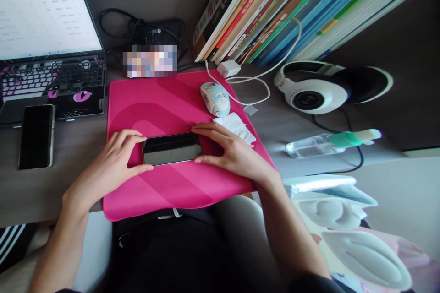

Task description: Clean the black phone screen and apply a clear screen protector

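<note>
A dark smartphone [172, 149] lies lengthwise on the pink desk mat [165, 100], its glossy screen facing up. At its left end my left hand [120, 155] pinches the edges between thumb and fingers. My right hand [227, 149] grips the other end the same way, thumb at the near edge and fingertips at the far edge. Just beyond my right hand lies a crumpled white tissue [235, 127]. Behind the tissue sits a light blue patterned mouse [215, 99].
On the left stand a laptop [51, 82] and a second phone [36, 137]. A white charger with cable [228, 68], books [261, 9], headphones [319, 94] and a spray bottle [316, 145] line the back and right. Black cables [137, 25] lie behind the mat.
</note>
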Motion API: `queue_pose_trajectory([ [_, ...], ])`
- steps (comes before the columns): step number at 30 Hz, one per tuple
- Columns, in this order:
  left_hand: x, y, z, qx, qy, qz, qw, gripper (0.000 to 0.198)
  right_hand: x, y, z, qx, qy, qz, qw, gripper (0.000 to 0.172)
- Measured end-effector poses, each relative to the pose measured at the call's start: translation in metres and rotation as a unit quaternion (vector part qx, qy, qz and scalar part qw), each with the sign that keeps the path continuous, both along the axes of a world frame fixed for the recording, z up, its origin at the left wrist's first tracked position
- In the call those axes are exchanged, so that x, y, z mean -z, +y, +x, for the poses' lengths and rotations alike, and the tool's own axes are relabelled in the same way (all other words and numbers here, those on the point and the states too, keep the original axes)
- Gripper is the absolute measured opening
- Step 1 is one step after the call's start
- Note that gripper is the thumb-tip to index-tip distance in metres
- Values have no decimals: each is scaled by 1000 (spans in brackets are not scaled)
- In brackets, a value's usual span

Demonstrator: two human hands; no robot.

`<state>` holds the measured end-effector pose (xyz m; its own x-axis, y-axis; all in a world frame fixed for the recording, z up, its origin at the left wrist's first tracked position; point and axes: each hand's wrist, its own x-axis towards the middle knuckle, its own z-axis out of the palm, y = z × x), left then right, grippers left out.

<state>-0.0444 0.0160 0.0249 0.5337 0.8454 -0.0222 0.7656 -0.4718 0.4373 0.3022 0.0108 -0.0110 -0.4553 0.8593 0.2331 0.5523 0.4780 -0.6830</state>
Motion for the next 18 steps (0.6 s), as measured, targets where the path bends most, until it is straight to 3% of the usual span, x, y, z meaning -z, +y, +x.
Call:
queue_pose_trajectory([
  [18, 0, 0, -1, 10, 16, 4, 1000, 59, -1, 0, 1, 1, -1, 2, 1000, 62],
])
